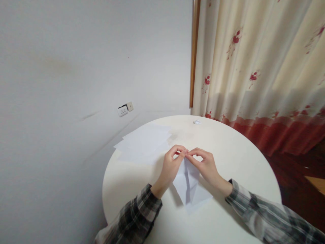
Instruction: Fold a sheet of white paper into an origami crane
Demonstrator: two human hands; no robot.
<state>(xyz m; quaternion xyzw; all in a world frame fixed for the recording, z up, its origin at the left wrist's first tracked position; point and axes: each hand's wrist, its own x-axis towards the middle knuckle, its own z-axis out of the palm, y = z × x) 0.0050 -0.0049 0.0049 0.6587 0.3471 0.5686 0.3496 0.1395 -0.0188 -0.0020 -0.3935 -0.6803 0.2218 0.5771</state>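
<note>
Your fingertips hide the top of the paper | your right sleeve runs off-frame | scrap too small to identify

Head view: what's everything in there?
Folded paper: one, white, in both hands
Loose sheets: several, white, table's far left
Crumpled scrap: one, white, table's far edge
Table: one, white, below hands
Wall plates: two, white and beige, wall
Wall: one, pale grey, left
Curtain: one, cream and red, right
Trim: one, brown, beside curtain
Floor: one, dark reddish, lower right
Flat piece: one, tan, right edge
Plaid sleeves: two, grey and black, forearms
Left hand, right hand: one each, pinching paper
</note>
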